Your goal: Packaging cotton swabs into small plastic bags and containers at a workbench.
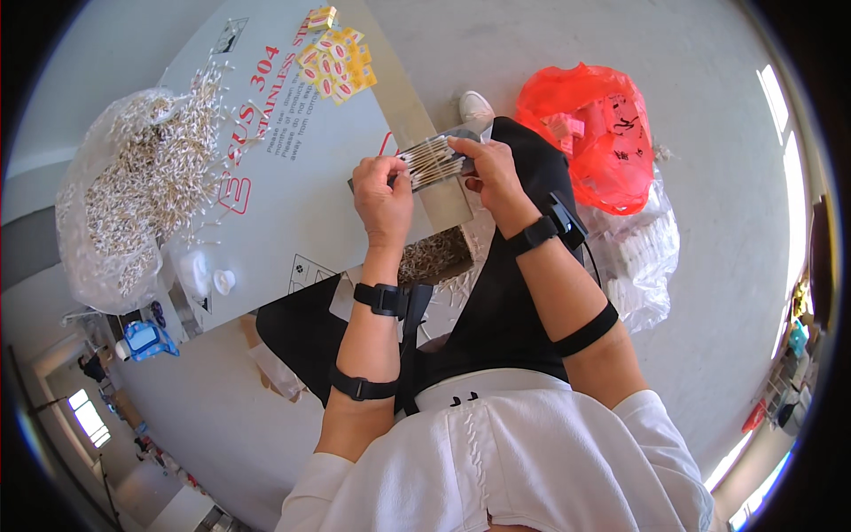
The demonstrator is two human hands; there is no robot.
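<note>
A shallow clear plastic box [452, 170] with a bundle of cotton swabs [429, 160] in it is held between my two hands at the table's near right edge. My left hand [385, 200] is closed at the left end of the box, fingers curled beside the swab tips; its exact hold is partly hidden. On the right end, my right hand [493, 174] grips the box, its thumb on top and its other fingers underneath. Below the hands, a box of loose swabs [434, 255] sits near my lap, with some swabs scattered beside it.
A large clear bag spilling cotton swabs [146, 177] lies on the left of the table [292, 204]. Small yellow packets [337, 64] are piled at its far side. On the right are a red plastic bag [612, 151] with pink packs and clear bags of white packs [638, 248].
</note>
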